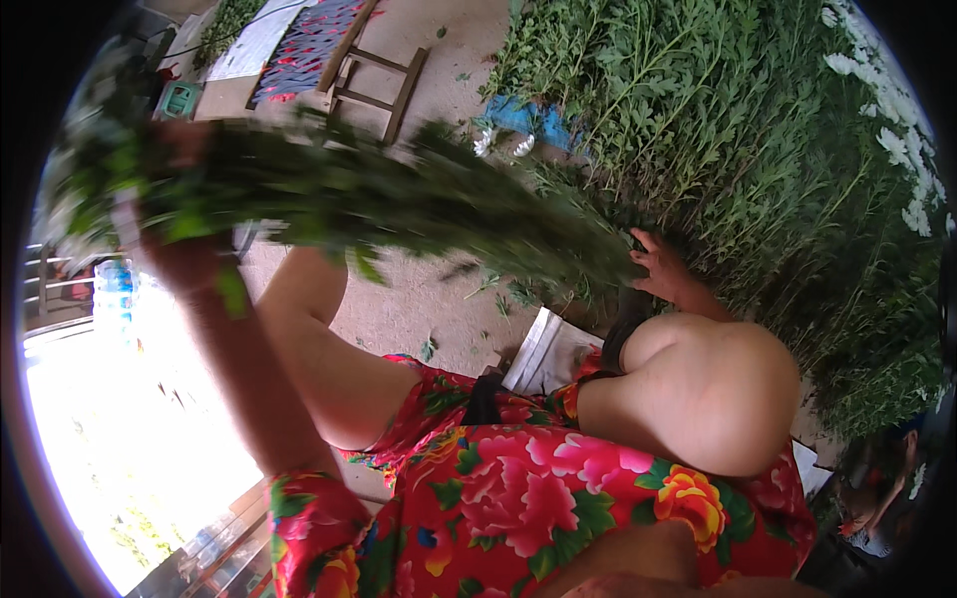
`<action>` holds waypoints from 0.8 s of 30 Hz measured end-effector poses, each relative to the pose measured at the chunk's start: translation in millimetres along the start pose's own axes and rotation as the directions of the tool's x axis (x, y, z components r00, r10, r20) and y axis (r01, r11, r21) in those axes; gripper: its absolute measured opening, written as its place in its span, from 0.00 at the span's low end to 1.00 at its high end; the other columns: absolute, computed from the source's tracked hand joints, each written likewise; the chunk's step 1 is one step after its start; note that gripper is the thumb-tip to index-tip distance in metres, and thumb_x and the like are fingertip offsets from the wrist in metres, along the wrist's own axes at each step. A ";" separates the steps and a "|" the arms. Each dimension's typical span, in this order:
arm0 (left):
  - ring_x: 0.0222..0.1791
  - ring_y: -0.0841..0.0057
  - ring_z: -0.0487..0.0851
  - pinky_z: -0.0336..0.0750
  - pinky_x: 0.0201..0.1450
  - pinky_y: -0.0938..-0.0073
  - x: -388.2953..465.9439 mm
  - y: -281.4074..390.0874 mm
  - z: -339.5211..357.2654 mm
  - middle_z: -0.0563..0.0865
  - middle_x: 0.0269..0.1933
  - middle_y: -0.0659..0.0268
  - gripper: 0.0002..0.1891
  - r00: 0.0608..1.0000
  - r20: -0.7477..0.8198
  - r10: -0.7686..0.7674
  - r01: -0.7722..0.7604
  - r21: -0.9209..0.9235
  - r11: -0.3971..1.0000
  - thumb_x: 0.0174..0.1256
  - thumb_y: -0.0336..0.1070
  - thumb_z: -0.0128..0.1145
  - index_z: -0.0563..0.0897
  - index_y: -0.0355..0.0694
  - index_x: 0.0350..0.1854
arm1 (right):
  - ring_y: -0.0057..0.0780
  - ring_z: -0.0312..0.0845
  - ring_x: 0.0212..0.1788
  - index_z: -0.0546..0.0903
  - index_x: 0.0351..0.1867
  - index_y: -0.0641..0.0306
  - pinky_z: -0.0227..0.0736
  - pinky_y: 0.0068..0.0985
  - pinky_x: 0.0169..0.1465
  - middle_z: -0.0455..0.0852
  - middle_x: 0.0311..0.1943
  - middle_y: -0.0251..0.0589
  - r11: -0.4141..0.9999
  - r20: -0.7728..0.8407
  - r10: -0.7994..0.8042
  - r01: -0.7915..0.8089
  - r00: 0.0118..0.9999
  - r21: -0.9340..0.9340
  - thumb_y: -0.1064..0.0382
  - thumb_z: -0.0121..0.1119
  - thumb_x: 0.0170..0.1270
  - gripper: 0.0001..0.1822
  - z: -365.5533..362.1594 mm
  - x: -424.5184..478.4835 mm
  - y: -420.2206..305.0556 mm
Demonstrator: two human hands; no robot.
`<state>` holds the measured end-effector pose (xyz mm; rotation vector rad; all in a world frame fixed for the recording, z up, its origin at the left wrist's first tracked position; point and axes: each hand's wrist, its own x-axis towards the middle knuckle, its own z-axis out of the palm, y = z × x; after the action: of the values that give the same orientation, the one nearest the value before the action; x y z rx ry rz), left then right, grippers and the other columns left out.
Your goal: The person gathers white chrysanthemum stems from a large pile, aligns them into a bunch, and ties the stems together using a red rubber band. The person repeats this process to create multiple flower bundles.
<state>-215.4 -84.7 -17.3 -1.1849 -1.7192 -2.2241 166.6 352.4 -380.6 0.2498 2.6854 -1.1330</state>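
A long bunch of leafy green stems (448,194) stretches across the view in front of me, blurred by motion. My left hand (182,258) is closed around it near its far left end, partly covered by leaves. At the other end, where the stems narrow, my right hand (662,269) has its fingers spread beside the stem ends. Whether it touches them is hard to tell. Both my bare knees lie below the bunch, with red floral cloth (523,486) over my lap.
A large heap of leafy chrysanthemum stems (673,112) with white blooms (908,179) fills the right side. Blue sheeting (531,119) shows under its edge. A wooden-framed woven seat (381,82) is at the top. Loose leaves (428,348) lie on the concrete floor (448,314).
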 end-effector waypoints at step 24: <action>0.49 0.72 0.85 0.81 0.54 0.69 -14.8 61.3 177.9 0.88 0.50 0.58 0.20 0.024 0.795 -0.606 0.624 0.461 0.631 0.67 0.36 0.64 0.82 0.32 0.58 | 0.43 0.70 0.72 0.64 0.72 0.48 0.59 0.49 0.74 0.75 0.69 0.46 0.315 -0.239 -0.882 0.130 0.405 -0.940 0.60 0.58 0.69 0.30 -120.7 -69.0 -427.1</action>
<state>-82.9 39.8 33.2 -2.3979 -3.2270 -1.8200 115.4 140.2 11.9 -0.7023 3.8441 0.6299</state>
